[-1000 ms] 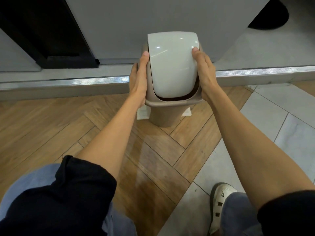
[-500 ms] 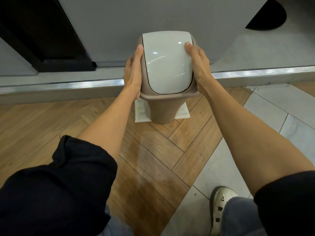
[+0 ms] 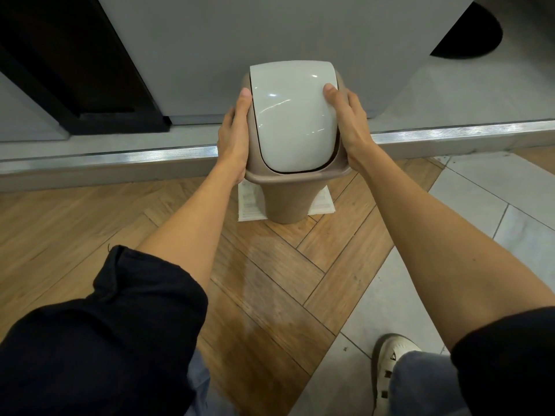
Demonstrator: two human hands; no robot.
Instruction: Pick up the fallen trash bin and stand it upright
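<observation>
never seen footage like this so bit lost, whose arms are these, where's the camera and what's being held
There is no machine here. The camera sits on a person's head and looks down and forward, so the arms are their own. The left hand and right hand clasp opposite sides of a small brown trash bin with a pale swing lid. The bin stands upright, its base over a white printed sheet on the wooden floor. Behind it are a metal threshold strip and a grey panel. One white shoe shows at the bottom right.
</observation>
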